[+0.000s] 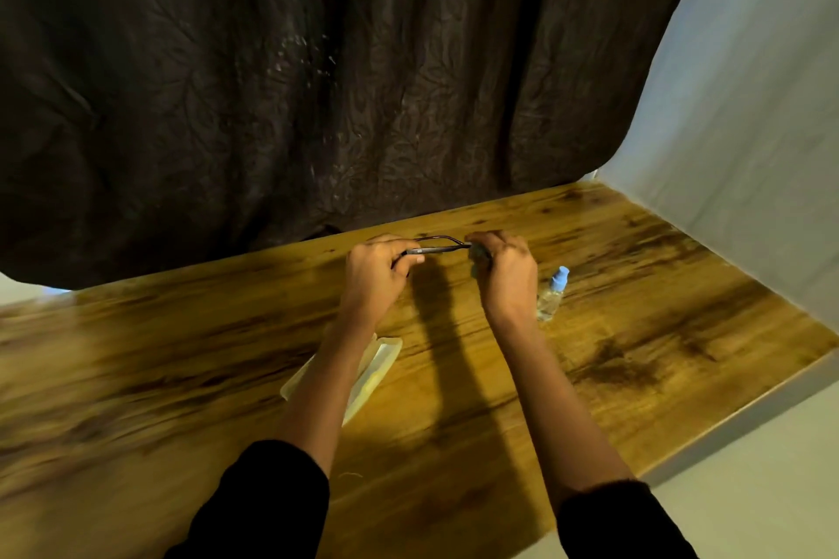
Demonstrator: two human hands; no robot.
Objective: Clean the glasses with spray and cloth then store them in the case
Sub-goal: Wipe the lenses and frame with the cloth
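Observation:
Dark-framed glasses (pixel 433 244) hang above the wooden table (pixel 181 377), held between both hands. My left hand (pixel 379 272) pinches one temple arm of the glasses. My right hand (pixel 506 272) grips a grey cloth (pixel 480 258) bunched around the other end of the frame; the lens there is hidden by cloth and fingers. A small clear spray bottle (pixel 551 295) with a blue cap stands on the table just right of my right wrist. The pale yellow-green glasses case (pixel 372 372) lies open on the table under my left forearm, partly covered by it.
A dark crumpled curtain (pixel 318 82) hangs behind the table's far edge. A pale wall (pixel 749 150) borders the table on the right. The table's near right edge (pixel 735 418) runs diagonally.

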